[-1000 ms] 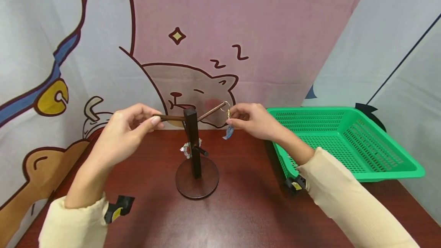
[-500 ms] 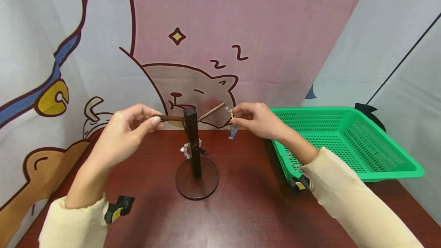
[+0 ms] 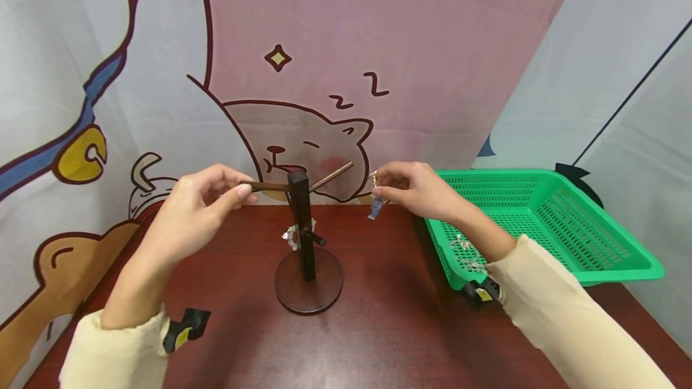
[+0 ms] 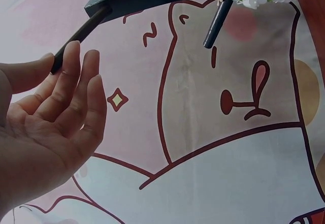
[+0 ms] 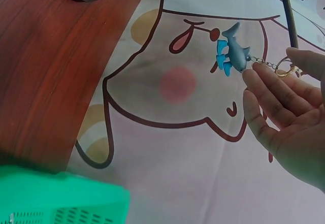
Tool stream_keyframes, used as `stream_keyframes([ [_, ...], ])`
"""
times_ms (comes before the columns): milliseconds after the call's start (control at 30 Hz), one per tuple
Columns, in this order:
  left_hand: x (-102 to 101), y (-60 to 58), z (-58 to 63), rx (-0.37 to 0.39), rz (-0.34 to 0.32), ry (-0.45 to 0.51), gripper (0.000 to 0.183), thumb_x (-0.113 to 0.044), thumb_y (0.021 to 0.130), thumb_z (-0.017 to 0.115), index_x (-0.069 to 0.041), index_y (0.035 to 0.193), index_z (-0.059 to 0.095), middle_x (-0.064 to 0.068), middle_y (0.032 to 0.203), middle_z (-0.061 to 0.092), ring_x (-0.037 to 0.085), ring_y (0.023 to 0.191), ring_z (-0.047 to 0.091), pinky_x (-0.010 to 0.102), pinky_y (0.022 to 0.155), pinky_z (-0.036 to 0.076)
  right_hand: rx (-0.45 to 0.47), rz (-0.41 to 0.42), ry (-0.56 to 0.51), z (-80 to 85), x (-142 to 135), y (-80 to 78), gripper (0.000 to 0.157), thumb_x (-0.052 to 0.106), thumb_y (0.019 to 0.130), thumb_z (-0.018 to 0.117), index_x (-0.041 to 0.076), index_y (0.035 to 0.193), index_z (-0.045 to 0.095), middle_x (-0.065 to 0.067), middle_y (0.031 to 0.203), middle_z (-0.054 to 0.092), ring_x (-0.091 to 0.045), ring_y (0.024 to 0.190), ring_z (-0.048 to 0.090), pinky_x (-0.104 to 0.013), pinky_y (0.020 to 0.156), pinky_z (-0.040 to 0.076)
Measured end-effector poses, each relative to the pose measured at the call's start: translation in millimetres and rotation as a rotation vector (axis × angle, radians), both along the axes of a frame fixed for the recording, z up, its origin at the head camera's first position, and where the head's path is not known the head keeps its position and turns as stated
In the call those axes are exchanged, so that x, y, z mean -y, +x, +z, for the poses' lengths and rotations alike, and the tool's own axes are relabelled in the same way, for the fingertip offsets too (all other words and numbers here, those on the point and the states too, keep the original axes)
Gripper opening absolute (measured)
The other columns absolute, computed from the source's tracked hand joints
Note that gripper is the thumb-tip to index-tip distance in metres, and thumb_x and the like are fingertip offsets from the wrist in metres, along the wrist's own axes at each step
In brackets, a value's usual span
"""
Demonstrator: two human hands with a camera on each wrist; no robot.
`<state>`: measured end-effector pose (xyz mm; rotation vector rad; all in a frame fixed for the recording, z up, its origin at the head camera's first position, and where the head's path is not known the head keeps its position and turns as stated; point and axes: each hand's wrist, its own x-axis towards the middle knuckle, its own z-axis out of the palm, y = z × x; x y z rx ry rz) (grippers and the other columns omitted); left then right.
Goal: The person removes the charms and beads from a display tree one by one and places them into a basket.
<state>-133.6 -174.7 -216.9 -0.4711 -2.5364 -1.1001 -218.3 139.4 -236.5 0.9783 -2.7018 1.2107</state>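
A dark wooden stand (image 3: 307, 221) with a round base and several pegs stands on the table. My left hand (image 3: 197, 212) pinches the end of its upper left peg (image 4: 84, 33) between thumb and index finger. To the right of the stand, my right hand (image 3: 413, 189) pinches a keychain (image 5: 236, 54) by its gold ring and chain. A blue-grey shark charm with bright blue pieces dangles from it. The keychain is apart from the upper right peg (image 3: 332, 176), whose tip shows bare in the head view. A beaded bracelet (image 4: 254, 0) hangs on a lower peg.
A green perforated basket (image 3: 611, 278) stands on the right of the table, under my right forearm, with several small shiny pieces (image 3: 470, 257) in its near left part. A cartoon-printed cloth (image 3: 432, 47) hangs behind the reddish-brown table (image 3: 346, 347).
The keychain's ring has come away from the tip of the upper right peg. My right hand has moved right with the keychain, and my left hand has stayed on its peg.
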Motion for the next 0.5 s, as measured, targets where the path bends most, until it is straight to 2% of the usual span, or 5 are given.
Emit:
stream_keyframes([
  [200, -0.3, 0.6, 0.0, 0.007, 0.001, -0.001, 0.012, -0.015, 0.092, 0.054, -0.007, 0.097, 0.063, 0.002, 0.080, 0.068, 0.009, 0.068, 0.058, 0.026, 0.056, 0.038, 0.018, -0.007, 0.007, 1.0, -14.6, 4.8, 0.018, 0.011, 0.085, 0.064, 0.002, 0.100, 0.063, -0.009, 0.086, 0.066, -0.018, 0.077, 0.063, -0.027, 0.069, 0.049],
  [500, -0.4, 0.3, -1.0, 0.007, 0.004, 0.001, 0.013, -0.015, 0.092, 0.054, -0.008, 0.098, 0.063, 0.001, 0.080, 0.067, 0.009, 0.068, 0.058, 0.025, 0.057, 0.039, 0.049, -0.057, 0.079, 3.7, -45.5, 15.5, 0.019, 0.015, 0.086, 0.064, 0.006, 0.102, 0.063, -0.004, 0.088, 0.067, -0.013, 0.079, 0.063, -0.027, 0.073, 0.047],
])
